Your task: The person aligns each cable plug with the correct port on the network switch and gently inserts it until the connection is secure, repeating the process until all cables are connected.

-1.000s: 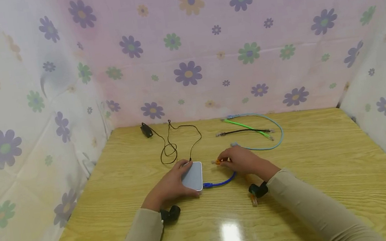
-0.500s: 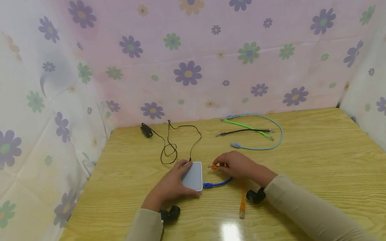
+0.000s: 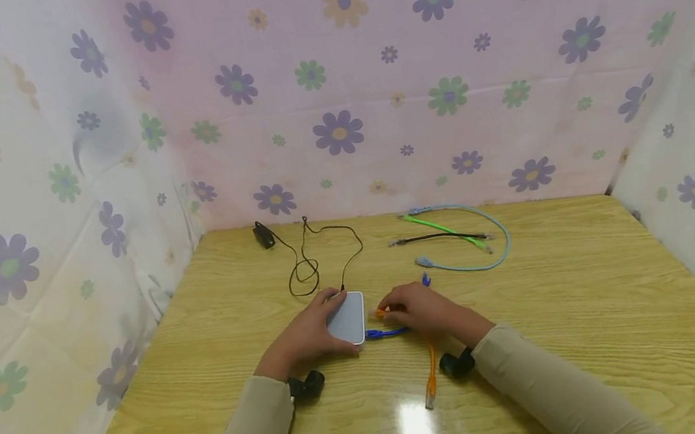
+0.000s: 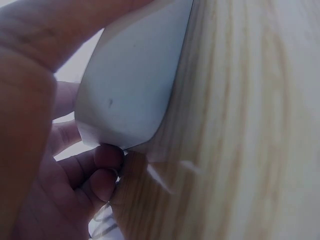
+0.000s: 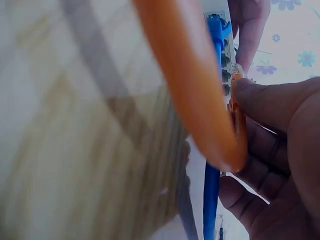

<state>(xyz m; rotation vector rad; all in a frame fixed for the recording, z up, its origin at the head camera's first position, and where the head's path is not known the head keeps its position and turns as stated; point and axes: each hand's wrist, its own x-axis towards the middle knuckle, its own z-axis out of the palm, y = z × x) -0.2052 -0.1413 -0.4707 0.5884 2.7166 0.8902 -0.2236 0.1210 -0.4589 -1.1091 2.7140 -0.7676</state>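
My left hand [image 3: 307, 335] grips a small white network switch [image 3: 347, 321] across its body, thumb at the near end and fingers at the far end. Several ports line its right side in the right wrist view. A blue network cable [image 5: 211, 200] is plugged into one of these ports; its other plug [image 3: 426, 280] lies beyond my right hand [image 3: 423, 308]. That hand pinches the clear plug [image 5: 237, 70] of an orange network cable [image 3: 432, 361] between thumb and fingers, close beside the ports. The orange cable's other end trails toward me on the table.
A black power adapter [image 3: 263, 235] lies at the back left, its thin cord [image 3: 353, 257] running to the switch. Light blue [image 3: 505, 239], green [image 3: 431, 223] and black [image 3: 433, 236] network cables lie at the back right. Flowered cloth [image 3: 375, 131] surrounds the wooden table [image 3: 569, 275].
My right hand has moved left and nearer to me, bringing the orange plug to the switch's side. The orange cable's free end slid toward me. My left hand keeps its place.
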